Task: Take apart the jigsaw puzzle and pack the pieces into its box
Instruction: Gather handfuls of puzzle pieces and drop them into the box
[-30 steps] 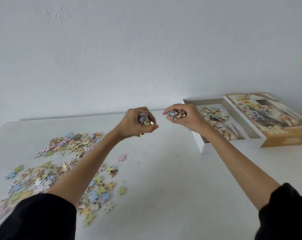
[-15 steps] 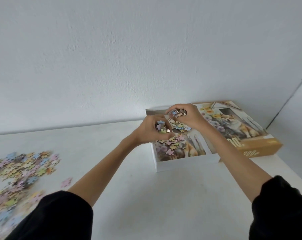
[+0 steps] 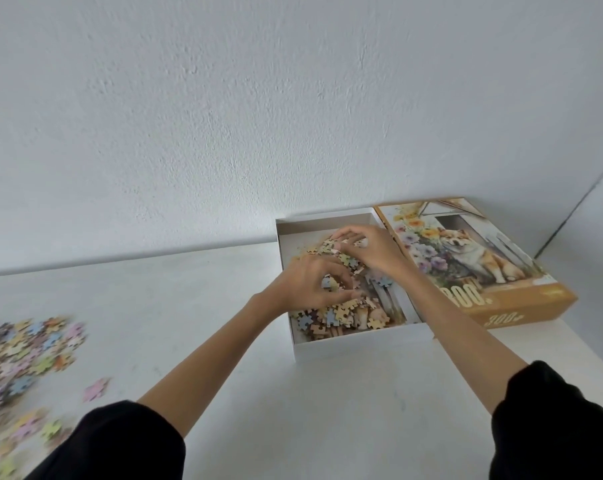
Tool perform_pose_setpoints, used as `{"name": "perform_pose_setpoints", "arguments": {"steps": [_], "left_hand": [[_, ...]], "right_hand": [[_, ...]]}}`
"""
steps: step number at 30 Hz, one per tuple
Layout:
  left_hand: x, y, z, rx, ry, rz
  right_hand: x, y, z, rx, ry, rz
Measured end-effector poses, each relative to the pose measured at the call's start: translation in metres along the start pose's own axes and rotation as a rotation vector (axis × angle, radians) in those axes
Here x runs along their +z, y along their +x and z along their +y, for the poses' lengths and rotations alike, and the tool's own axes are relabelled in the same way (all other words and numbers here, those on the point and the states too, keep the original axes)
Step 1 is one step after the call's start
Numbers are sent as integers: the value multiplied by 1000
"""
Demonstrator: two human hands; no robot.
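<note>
- Table (image 3: 189, 289): loose pieces (image 3: 23, 351) lie at its left.
- Lid (image 3: 483, 258) sits just beside box (image 3: 362, 344).
- Box holds heaped pieces (image 3: 341, 313).
- Left hand (image 3: 303, 287) grips pieces above them.
- Right hand (image 3: 372, 249) curls onto heap; its hold is unclear.

Left hand (image 3: 308, 287) and right hand (image 3: 371, 251) moving rightward with pieces (image 3: 329, 284), lowering into the box (image 3: 362, 342), reaching its pile (image 3: 343, 313)
</note>
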State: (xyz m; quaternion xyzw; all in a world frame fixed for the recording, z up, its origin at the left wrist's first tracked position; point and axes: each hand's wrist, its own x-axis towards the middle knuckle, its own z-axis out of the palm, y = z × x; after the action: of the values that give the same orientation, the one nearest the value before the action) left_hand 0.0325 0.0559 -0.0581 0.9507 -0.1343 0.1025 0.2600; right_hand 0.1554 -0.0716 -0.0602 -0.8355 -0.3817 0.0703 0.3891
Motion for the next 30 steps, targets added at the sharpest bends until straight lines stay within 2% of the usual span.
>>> {"name": "perform_pose_setpoints", "arguments": {"steps": [8, 16, 21, 30], "left_hand": [[-22, -22, 7, 16, -159, 27], [-74, -98, 6, -61, -255, 120], [-116, -177, -13, -187, -239, 209], [-195, -351, -79, -388, -91, 303]], "right_hand": [[2, -3, -18, -65, 20, 71], [30, -14, -96, -171, 85, 94], [83, -27, -160, -217, 139, 74], [229, -51, -263, -244, 224, -66]]}}
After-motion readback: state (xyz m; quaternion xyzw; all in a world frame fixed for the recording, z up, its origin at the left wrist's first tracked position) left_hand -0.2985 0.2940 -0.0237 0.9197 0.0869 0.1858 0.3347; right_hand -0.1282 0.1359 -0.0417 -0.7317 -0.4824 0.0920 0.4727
